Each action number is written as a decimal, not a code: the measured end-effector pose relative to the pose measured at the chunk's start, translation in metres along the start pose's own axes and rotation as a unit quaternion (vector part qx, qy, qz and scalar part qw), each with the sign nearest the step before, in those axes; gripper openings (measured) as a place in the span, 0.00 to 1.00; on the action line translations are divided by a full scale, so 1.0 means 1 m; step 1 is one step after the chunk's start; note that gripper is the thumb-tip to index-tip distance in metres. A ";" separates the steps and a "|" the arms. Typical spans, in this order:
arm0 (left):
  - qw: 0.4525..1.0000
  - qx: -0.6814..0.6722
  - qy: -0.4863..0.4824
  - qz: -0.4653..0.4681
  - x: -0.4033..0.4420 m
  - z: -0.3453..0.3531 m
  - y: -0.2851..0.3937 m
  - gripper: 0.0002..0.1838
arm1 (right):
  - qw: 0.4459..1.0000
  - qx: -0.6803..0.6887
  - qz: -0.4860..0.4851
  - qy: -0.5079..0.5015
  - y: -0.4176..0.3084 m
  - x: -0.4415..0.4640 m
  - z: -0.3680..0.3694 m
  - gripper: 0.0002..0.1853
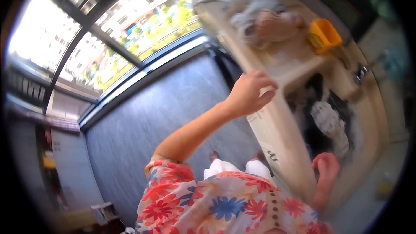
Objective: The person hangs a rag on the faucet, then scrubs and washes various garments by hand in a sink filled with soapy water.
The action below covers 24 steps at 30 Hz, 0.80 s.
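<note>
My left hand [252, 93] is raised at the near rim of the beige sink [284, 134], its fingers bent and the thumb apart, with nothing in it. Lower right, my right hand [326, 165] is over the sink basin with its fingers curled in. A wet, whitish cloth [329, 123] lies bunched in the basin among dark contents, its lower end reaching close to my right hand. Blur hides whether the fingers grip it. On the sink's washboard side rests a heap of pale and tan laundry [277, 24].
A yellow plastic scoop-like container [326, 37] stands at the back of the sink, near a metal tap [360, 73]. Left of the sink spreads the grey tiled floor [173, 91], bordered by large windows [110, 45]. My feet [213, 156] are beside the sink.
</note>
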<state>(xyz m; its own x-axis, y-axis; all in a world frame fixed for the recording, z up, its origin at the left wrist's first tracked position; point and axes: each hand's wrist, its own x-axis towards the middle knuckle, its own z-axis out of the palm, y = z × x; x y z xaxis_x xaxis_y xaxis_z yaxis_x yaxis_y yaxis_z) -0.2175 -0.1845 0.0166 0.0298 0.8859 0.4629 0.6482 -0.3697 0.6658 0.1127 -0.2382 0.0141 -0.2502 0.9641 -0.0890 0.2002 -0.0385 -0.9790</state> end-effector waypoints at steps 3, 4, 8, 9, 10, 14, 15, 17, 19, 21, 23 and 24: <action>0.981 0.036 -0.021 -0.192 -0.113 -0.059 -0.065 0.08 | 0.996 0.004 0.008 -0.088 -0.013 0.011 0.069 0.03; 0.965 0.046 -0.009 -0.259 -0.159 -0.074 -0.086 0.08 | 0.993 0.005 0.028 -0.112 -0.014 0.014 0.097 0.03; 0.876 0.070 0.071 -0.471 -0.348 -0.122 -0.135 0.10 | 0.955 0.035 0.048 -0.290 -0.035 0.026 0.215 0.05; 0.853 0.075 0.095 -0.508 -0.387 -0.135 -0.135 0.10 | 0.941 0.029 0.044 -0.334 -0.038 0.027 0.246 0.05; 0.827 0.079 0.117 -0.544 -0.422 -0.143 -0.129 0.10 | 0.925 0.025 0.042 -0.377 -0.041 0.027 0.269 0.05; 0.738 0.054 0.204 -0.641 -0.507 -0.162 -0.093 0.10 | 0.858 -0.021 -0.008 -0.514 -0.054 0.020 0.346 0.06; 0.719 0.047 0.223 -0.657 -0.520 -0.162 -0.090 0.10 | 0.841 -0.037 -0.017 -0.539 -0.055 0.019 0.363 0.06; 0.703 0.017 0.249 -0.666 -0.538 -0.154 -0.081 0.10 | 0.814 -0.048 -0.014 -0.579 -0.061 0.014 0.382 0.06; 0.695 -0.001 0.264 -0.669 -0.543 -0.154 -0.079 0.10 | 0.797 -0.064 -0.028 -0.600 -0.065 0.008 0.397 0.06; 0.694 -0.010 0.266 -0.669 -0.540 -0.152 -0.076 0.10 | 0.787 -0.072 -0.038 -0.611 -0.066 0.004 0.404 0.06; 0.701 -0.012 0.251 -0.667 -0.530 -0.154 -0.078 0.11 | 0.785 -0.074 -0.047 -0.613 -0.065 0.002 0.405 0.06; 0.707 -0.013 0.241 -0.665 -0.526 -0.155 -0.081 0.11 | 0.786 -0.074 -0.040 -0.612 -0.062 0.002 0.403 0.06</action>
<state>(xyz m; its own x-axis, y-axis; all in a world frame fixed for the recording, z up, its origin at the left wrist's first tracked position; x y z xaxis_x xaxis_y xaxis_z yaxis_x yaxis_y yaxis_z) -0.4041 -0.6638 -0.1899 -0.8591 0.2594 -0.4412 -0.1550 0.6897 0.7073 -0.2824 -0.3395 0.0010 -0.9739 -0.0173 -0.2263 0.2223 0.1288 -0.9664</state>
